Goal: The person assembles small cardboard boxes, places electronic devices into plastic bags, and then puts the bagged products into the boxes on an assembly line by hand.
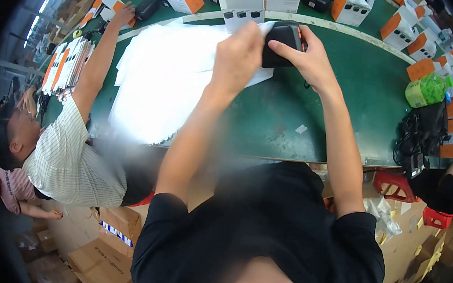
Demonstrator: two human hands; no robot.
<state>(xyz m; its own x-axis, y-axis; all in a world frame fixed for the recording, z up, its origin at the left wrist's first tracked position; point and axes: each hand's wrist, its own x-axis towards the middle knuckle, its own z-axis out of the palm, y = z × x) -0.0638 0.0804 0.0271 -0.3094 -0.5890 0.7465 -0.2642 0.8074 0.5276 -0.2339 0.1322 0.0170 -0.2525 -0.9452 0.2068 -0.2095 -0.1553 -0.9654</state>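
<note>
Black case (pixel 281 45) held in right hand (pixel 313 62); contents hidden.

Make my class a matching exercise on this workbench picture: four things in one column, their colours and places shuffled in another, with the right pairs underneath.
Column one
1. Case
2. Pile of sheets
3. Bottle
4. Stool

Column two
A. Red, below the tabletop's near edge, at the picture's right
B. Green, on the right-hand part of the table
C. Black, held in the person's right grip
D. White, on the tabletop, left of the picture's middle

Right pairs: 1-C, 2-D, 3-B, 4-A
</note>
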